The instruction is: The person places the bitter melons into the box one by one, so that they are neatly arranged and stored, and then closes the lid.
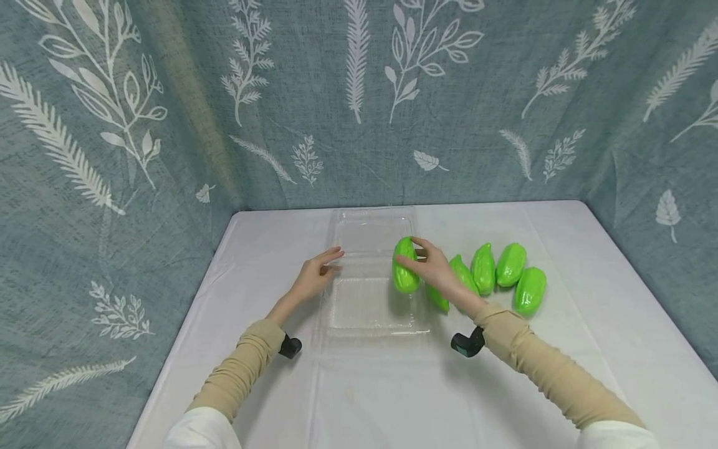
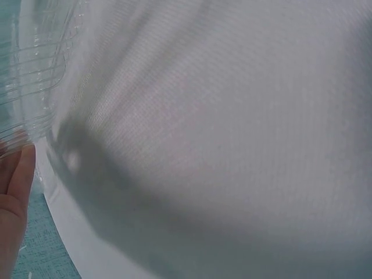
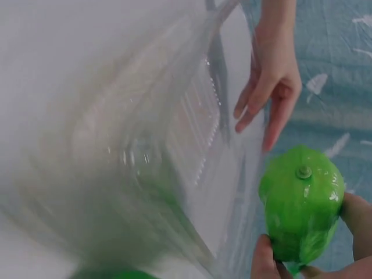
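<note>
A clear plastic clamshell box lies opened out on the table, its lid half toward the back. Just over the box's right side, my right hand pinches a green papaya between thumb and fingers. The right wrist view shows the papaya's glossy, ridged skin and small round nub, fingers at its lower end. My left hand is at the box's left edge, fingers extended and thumb apart from them. In the left wrist view its fingertips are right at the clear rim.
Several more green papayas lie on the table to the right of the box, one close against its right edge, partly behind my right forearm. A white cloth covers the table. Patterned blue-green curtains hang behind and at the sides.
</note>
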`<state>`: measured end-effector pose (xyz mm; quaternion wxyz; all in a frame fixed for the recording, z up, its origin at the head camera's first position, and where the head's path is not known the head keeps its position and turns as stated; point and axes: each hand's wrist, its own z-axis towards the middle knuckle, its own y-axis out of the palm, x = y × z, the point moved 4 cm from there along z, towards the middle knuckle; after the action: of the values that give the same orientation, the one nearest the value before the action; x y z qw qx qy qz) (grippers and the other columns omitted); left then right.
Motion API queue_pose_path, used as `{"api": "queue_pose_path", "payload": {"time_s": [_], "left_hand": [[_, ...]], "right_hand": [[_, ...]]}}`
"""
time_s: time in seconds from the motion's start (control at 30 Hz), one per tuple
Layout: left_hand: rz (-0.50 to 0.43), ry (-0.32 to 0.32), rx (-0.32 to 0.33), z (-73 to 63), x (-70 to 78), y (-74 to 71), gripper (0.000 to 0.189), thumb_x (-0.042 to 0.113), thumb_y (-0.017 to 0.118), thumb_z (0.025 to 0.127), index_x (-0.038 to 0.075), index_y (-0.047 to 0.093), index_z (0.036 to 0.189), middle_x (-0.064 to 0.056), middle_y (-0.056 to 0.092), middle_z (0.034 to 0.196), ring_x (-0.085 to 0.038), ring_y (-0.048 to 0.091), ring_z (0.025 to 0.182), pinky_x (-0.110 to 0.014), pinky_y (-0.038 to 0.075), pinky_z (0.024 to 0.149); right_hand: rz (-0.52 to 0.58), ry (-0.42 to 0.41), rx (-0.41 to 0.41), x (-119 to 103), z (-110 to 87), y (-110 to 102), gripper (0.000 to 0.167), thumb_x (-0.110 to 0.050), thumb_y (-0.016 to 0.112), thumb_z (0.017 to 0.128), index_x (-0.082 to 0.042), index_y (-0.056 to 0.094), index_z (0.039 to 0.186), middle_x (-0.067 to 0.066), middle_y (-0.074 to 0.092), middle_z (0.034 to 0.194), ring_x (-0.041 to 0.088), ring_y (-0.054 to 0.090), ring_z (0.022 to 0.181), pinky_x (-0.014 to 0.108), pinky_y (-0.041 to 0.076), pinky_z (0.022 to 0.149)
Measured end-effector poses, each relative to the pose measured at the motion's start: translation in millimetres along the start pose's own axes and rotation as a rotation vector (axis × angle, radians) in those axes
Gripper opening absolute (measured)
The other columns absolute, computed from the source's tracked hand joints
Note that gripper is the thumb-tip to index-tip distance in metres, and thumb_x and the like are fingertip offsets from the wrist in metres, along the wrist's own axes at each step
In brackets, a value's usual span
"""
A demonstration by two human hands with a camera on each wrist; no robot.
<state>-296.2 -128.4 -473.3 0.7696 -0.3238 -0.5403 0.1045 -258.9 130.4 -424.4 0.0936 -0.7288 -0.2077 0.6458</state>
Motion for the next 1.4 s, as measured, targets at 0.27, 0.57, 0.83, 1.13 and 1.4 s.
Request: {"api": "queue_pose_path", "payload": {"time_s": [0.27, 0.57, 0.83, 1.13, 1.4], "left_hand": [[0.007, -0.005, 0.003, 0.8, -2.1, 0.2, 0.041, -0.009, 0.051, 0.09, -0.007, 0.052, 0.131, -0.024, 0.042, 0.144, -0.037, 0.044, 0.131, -0.048, 0.049, 0.098], [-0.004, 0.004, 0.007, -0.9, -1.6, 0.5, 0.042, -0.01, 0.051, 0.089, -0.005, 0.053, 0.131, -0.024, 0.043, 0.144, -0.037, 0.049, 0.127, -0.048, 0.05, 0.096], [0.016, -0.013, -0.005, -1.1, 1.9, 0.6, 0.043, -0.01, 0.051, 0.089, -0.006, 0.052, 0.131, -0.024, 0.041, 0.145, -0.037, 0.048, 0.128, -0.046, 0.05, 0.097], [0.032, -0.018, -0.004, -0.2, 1.3, 1.2, 0.044, -0.011, 0.05, 0.088, -0.005, 0.051, 0.132, -0.023, 0.041, 0.145, -0.038, 0.05, 0.126, -0.045, 0.05, 0.097], [-0.023, -0.003, -0.017, 2.1, 1.3, 2.6, 0.046, -0.015, 0.047, 0.087, -0.007, 0.05, 0.132, -0.026, 0.039, 0.146, -0.037, 0.064, 0.106, -0.043, 0.053, 0.093]], "right_hand": [[-0.002, 0.015, -0.046, 3.6, 1.1, 24.2, 0.069, -0.032, 0.064, 0.089, -0.008, 0.034, 0.146, 0.024, 0.045, 0.141, 0.037, 0.045, 0.129, 0.049, 0.046, 0.101], [0.02, 0.009, -0.092, 4.7, 5.2, 46.3, 0.068, -0.031, 0.065, 0.088, -0.007, 0.037, 0.145, 0.025, 0.048, 0.137, 0.037, 0.049, 0.125, 0.047, 0.05, 0.096], [-0.022, 0.019, -0.131, 4.7, 3.2, 66.7, 0.067, -0.034, 0.065, 0.088, -0.005, 0.041, 0.143, 0.024, 0.052, 0.134, 0.037, 0.052, 0.123, 0.047, 0.05, 0.096], [-0.041, 0.048, -0.143, 7.3, 11.2, 85.2, 0.068, -0.037, 0.065, 0.087, -0.003, 0.042, 0.141, 0.025, 0.054, 0.131, 0.037, 0.054, 0.12, 0.047, 0.051, 0.095], [-0.039, 0.036, -0.162, 4.0, 16.4, 98.6, 0.067, -0.034, 0.065, 0.087, 0.001, 0.042, 0.14, 0.024, 0.056, 0.129, 0.035, 0.056, 0.118, 0.045, 0.052, 0.094]]}}
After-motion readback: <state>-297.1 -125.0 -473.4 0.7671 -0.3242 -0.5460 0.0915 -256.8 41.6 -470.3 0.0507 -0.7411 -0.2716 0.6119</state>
